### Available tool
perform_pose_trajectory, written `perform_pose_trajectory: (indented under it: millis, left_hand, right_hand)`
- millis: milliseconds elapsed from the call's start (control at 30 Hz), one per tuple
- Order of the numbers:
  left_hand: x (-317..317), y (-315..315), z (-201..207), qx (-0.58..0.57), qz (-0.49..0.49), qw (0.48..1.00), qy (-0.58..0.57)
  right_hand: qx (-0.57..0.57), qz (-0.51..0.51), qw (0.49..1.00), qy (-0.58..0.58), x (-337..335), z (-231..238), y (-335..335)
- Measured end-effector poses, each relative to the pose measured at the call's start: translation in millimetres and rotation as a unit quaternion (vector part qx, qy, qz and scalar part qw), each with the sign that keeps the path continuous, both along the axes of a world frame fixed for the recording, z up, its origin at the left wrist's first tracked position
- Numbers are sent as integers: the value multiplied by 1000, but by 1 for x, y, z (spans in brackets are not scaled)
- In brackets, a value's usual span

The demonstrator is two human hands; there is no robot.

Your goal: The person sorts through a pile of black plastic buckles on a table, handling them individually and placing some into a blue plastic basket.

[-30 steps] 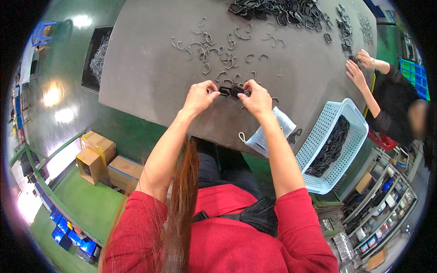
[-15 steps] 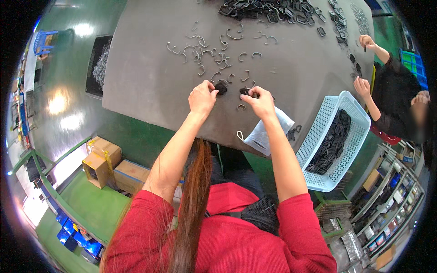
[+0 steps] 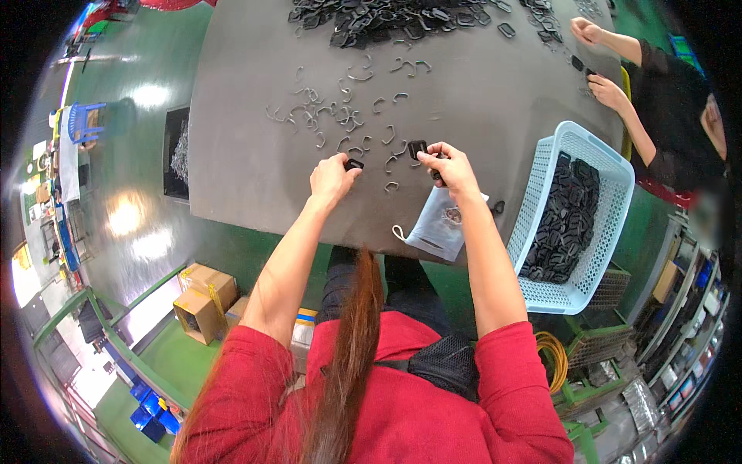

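Observation:
My left hand (image 3: 329, 181) pinches a small black buckle (image 3: 354, 164) between thumb and fingers, just above the table. A second black buckle (image 3: 417, 147) is gripped at the fingertips of my right hand (image 3: 457, 172), its open frame facing up. Another dark piece (image 3: 439, 176) shows under the right fingers, too covered to name. Between and beyond the hands lie loose bent metal wire clips (image 3: 348, 116). Below the right hand, a pale blue face mask (image 3: 434, 232) lies at the table's near edge with some small clips on it.
A light blue basket (image 3: 533, 203) of black buckles stands at the right. At the far side of the table (image 3: 255, 100) is a big heap of black buckles (image 3: 386, 19). A co-worker's hands (image 3: 607, 91) handle pieces at the far right. A black tray (image 3: 176, 155) of clips sits left.
My hands have drawn slightly apart, and the right one now holds its buckle up in plain sight. The head view has shifted, showing more of the basket and mask.

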State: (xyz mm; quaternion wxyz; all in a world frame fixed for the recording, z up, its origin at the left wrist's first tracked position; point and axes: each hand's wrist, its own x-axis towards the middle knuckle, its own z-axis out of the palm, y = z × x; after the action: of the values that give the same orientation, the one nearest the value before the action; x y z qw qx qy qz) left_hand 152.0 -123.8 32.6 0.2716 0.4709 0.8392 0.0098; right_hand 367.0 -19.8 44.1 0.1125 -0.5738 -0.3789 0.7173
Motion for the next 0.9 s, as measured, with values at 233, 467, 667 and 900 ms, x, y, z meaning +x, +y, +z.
perform_pose_trajectory:
  millis: [233,467,667,900]
  left_hand:
    - [154,81,79,140,-59,911,-384]
    - [350,111,101,135,-162,882,-422]
    - [284,103,109,385,-241,807,-378]
    - [73,-17,-19,204,-287,935,-42]
  right_hand:
    - [69,-261,961,66,136,86,-12]
    - [114,-417,896,-100,258,78,-47]
    - [161,-352,877,-284,284,30,-74]
    - [203,-287,882,-315,271,27,-92]
